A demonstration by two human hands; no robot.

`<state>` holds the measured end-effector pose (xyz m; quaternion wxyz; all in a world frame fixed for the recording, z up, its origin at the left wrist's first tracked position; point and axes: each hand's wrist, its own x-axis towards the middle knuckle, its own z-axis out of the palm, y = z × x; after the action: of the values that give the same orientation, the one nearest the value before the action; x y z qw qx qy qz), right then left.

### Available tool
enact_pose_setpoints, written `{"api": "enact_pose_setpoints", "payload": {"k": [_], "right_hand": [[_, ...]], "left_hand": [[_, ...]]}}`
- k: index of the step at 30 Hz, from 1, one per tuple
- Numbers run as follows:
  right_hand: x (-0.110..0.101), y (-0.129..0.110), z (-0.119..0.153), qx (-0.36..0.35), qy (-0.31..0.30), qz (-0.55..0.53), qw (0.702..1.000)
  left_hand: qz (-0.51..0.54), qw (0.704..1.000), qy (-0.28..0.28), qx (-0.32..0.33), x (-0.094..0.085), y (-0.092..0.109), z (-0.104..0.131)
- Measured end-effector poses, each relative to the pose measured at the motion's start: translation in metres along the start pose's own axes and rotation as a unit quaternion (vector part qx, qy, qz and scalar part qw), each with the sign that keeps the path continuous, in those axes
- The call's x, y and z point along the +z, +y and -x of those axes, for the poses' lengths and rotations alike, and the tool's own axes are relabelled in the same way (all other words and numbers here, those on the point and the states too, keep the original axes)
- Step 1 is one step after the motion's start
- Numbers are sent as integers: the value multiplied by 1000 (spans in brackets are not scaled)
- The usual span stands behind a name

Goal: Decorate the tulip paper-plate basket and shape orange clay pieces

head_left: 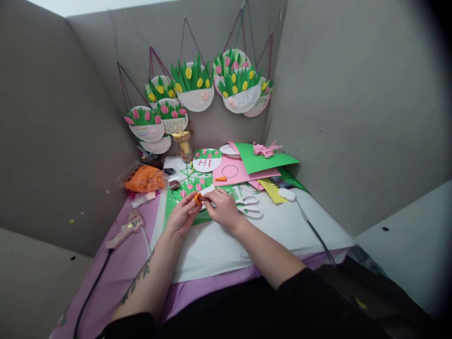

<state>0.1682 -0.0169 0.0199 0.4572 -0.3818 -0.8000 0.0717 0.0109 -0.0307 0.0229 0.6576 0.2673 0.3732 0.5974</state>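
In front of me, over the near edge of a green-and-pink paper flower craft, my two hands meet. My left hand pinches a small orange piece between thumb and fingers. From the other side, my right hand has its fingers closed at a dark brown part next to the orange. Whether the brown part is joined to the orange one I cannot tell. White-handled scissors lie just right of my right hand, their blades hidden.
Left are a pink glue gun and an orange bag. Behind my hands lie a "HI" plate craft, an orange carrot-shaped piece, pink paper and green paper. Plate baskets hang on the back wall.
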Motion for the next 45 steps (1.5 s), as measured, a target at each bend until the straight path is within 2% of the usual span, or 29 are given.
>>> {"api": "enact_pose_setpoints", "payload": {"k": [24, 32, 38, 45], "right_hand": [[2, 1, 1, -7, -22, 25, 999], [4, 1, 2, 8, 3, -9, 1000], [3, 0, 2, 7, 39, -22, 999], [4, -1, 2, -1, 38, -16, 999]], "left_hand": [[-62, 997, -21, 35, 1, -6, -1], [-51, 998, -20, 33, 2, -4, 1], [-46, 998, 4, 43, 1, -4, -1], [-79, 994, 15, 67, -2, -7, -2]]}}
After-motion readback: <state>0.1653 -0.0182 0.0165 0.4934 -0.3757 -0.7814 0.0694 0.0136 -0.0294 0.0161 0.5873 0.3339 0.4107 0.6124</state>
